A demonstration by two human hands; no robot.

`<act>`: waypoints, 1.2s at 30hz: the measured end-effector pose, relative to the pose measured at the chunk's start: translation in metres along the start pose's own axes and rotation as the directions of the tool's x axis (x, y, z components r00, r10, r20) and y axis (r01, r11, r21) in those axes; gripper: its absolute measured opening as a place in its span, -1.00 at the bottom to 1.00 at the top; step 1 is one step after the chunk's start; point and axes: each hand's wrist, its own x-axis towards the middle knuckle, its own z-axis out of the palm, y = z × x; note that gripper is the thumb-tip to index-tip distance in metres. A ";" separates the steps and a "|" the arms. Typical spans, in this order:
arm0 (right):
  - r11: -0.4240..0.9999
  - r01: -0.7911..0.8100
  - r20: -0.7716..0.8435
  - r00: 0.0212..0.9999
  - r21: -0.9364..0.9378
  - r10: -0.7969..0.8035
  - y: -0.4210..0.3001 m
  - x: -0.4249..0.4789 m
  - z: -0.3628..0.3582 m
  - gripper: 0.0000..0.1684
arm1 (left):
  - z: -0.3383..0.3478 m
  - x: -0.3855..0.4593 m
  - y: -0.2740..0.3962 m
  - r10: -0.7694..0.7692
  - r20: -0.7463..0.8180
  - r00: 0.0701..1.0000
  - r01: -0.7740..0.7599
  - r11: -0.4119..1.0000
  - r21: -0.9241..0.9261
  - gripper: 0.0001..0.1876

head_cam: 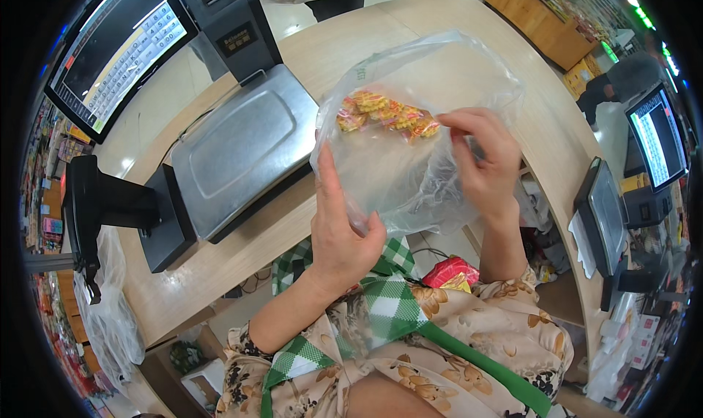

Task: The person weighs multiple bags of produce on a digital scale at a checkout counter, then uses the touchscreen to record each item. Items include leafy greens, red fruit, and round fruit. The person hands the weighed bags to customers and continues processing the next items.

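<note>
A clear plastic bag [379, 176] lies spread above the pale wooden counter, with several yellow-and-red wrapped snack packets [387, 116] grouped inside its upper part. At the bag's near left edge, my left hand [343, 231] holds the film, its thumb and index finger spread along the rim. My right hand [486, 157] pinches the bag's right side between thumb and fingers, close to the packets. Crumpled film hangs between both hands. Left of the bag stands a scale with a steel weighing plate [247, 149]. The fingertips of my left hand are partly hidden by the film.
A touchscreen monitor [123, 50] and a black scanner on a stand [110, 203] stand on the left. Plastic bags [107, 313] hang at the counter's left end. Across the right side are a second scale [601, 214] and screen [659, 138]. Another person [631, 80] is farther back.
</note>
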 end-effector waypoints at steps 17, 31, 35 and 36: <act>0.828 0.420 0.565 0.810 -0.371 -0.158 0.183 0.012 0.148 -0.61 | 0.004 0.005 -0.004 0.011 -0.071 0.997 -0.009 1.000 0.019 0.05; 0.915 0.213 0.589 0.807 -0.342 0.033 0.167 0.040 0.121 -0.63 | -0.005 0.041 -0.007 0.130 -0.126 0.983 -0.107 0.979 0.173 0.04; 0.979 0.026 0.630 0.769 -0.203 0.110 0.090 0.057 0.068 -0.52 | -0.007 0.038 -0.001 0.080 -0.122 0.989 -0.066 0.991 0.114 0.02; 0.977 -0.033 0.633 0.757 -0.210 0.162 0.086 0.058 0.061 -0.49 | -0.007 0.039 0.001 0.081 -0.117 0.990 -0.069 0.992 0.102 0.01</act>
